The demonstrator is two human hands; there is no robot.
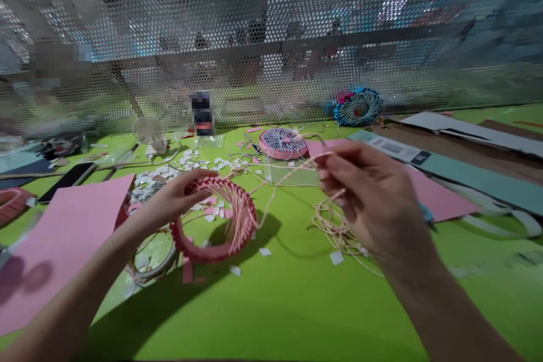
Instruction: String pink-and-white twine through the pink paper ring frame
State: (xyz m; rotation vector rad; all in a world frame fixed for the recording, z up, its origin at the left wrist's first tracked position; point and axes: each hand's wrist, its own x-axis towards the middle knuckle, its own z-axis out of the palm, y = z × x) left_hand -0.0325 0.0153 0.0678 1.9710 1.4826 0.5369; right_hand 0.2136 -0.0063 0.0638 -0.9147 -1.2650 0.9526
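My left hand [190, 189] grips the upper left rim of a pink ring [212, 253], which is tilted up above the green table. Pale pink yarn crosses the inside of the ring and runs from its right edge to my right hand [352, 181]. The fingers of my right hand are pinched on this yarn [278, 186], and a thin hooked tool, blurred, shows at the fingertips. A loose tangle of the same yarn [335, 229] lies on the table beneath and left of my right hand.
Behind are a round pink piece with dark and white string [283, 143] and a blue one [358, 107] by the perforated screen [237, 28]. Pink paper [68, 226], a phone [68, 181], a tape roll [159, 266] and paper scraps lie left. Green card strips [458, 175] lie right.
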